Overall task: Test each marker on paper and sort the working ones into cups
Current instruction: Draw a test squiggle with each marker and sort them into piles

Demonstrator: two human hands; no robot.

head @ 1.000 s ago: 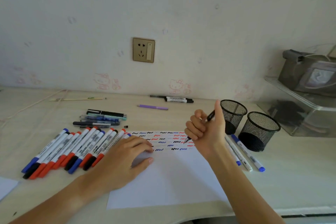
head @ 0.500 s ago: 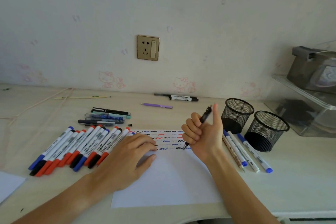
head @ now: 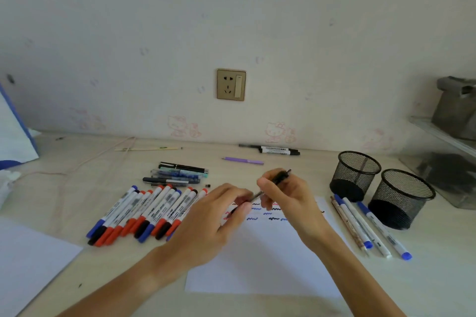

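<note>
My right hand (head: 291, 198) grips a slim black pen (head: 279, 176) above the top of the white paper (head: 270, 265), which carries rows of red, blue and black squiggles. My left hand (head: 216, 216) is lifted off the sheet and pinches the pen's lower end, where a dark cap-like piece shows under the fingers. Two black mesh cups (head: 355, 162) (head: 409, 180) stand to the right. A row of several red, blue and black markers (head: 144, 213) lies left of the paper, partly hidden by my left hand.
Three pens with blue caps (head: 365, 226) lie between paper and cups. A cluster of dark pens (head: 177, 175), a purple pen (head: 243, 160) and a black marker (head: 275, 150) lie further back. Another sheet (head: 31, 260) lies at front left; a clear box (head: 443, 162) stands far right.
My left hand has risen from the paper and met the pen's lower end. My right hand has turned the pen over the squiggles. The camera has tilted upward.
</note>
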